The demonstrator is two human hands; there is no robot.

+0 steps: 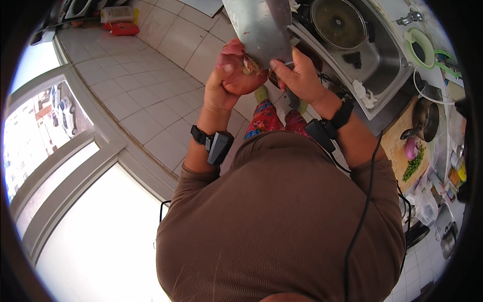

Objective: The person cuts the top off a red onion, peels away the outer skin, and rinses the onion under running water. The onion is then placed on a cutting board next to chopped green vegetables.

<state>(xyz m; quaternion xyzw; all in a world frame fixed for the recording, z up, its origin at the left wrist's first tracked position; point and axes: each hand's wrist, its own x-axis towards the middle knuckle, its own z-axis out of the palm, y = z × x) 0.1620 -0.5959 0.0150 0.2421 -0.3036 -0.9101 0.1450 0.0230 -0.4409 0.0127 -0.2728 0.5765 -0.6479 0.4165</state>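
Observation:
My left hand (222, 83) grips a large reddish onion (241, 81) from its left side, thumb on top. Pale, dry roots show at the onion's right end. In my right hand (300, 75) is a cleaver (260, 30) with a broad metal blade, held near the handle. The blade's lower edge lies at the root end of the onion; whether it cuts in cannot be told. Both hands are up in front of my body, above the tiled floor. Much of the cleaver's handle is hidden by my fingers.
To the right, a steel sink (381, 64) holds a lidded pan (338, 24). Beyond it, a wooden cutting board (400, 151) bears a small pot (426, 119), a purple onion (411, 148) and chopped greens (414, 164). A black cable (362, 219) hangs by my right arm. A window is at left.

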